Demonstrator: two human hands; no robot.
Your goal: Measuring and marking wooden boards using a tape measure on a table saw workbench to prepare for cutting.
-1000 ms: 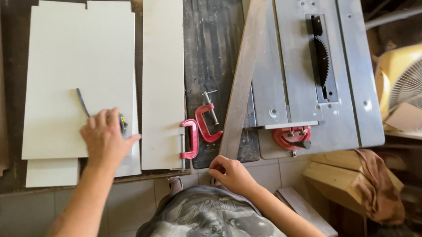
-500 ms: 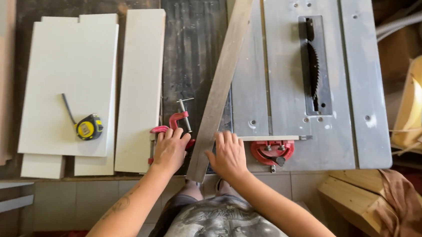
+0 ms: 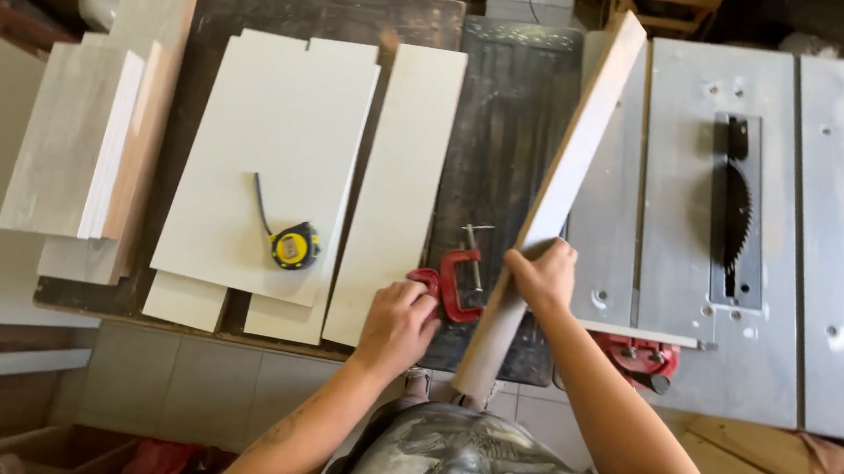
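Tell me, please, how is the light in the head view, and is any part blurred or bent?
Head view: even daylight, soft shadows; the white panels look bright, nearly washed out; the saw table shows dull sheen, no hard glare; the left hand, right hand and wooden strip are sharp; edges bend slightly towards the corners.

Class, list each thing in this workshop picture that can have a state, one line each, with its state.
Left hand: resting on the red metal C-clamp.
Right hand: gripping the long pale wooden strip.
Yellow tape measure: lying on a white board.
Circular saw blade: raised through the slot.
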